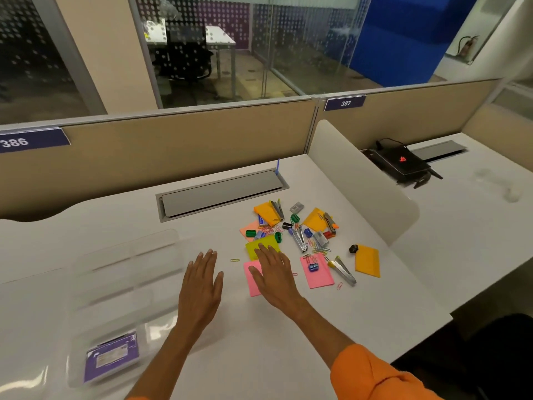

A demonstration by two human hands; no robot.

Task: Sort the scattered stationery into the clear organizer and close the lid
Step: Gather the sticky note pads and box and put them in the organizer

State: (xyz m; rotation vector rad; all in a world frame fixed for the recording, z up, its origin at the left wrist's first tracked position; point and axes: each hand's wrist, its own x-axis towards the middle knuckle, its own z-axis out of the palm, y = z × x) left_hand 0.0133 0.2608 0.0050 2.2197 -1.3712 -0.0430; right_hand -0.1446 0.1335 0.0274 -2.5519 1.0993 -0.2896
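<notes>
A clear plastic organizer [124,287] with a purple label lies on the left of the white desk, blurred, its lid state unclear. Scattered stationery fills the middle right: orange, pink and yellow sticky note pads, staple removers [343,271], sharpeners, binder clips and coloured paper clips. My left hand [202,280] hovers flat and open, palm down, between the organizer and the pile. My right hand [274,274], also open with fingers spread, lies over a pink pad [251,280] and the edge of a yellow pad [256,246]. A lone yellow paper clip [235,260] sits between my hands.
A grey cable tray cover [222,194] is set into the desk behind the pile. A white divider panel [360,180] bounds the desk on the right. Beyond it a black laptop [401,163] rests on the neighbouring desk. A beige partition runs along the back.
</notes>
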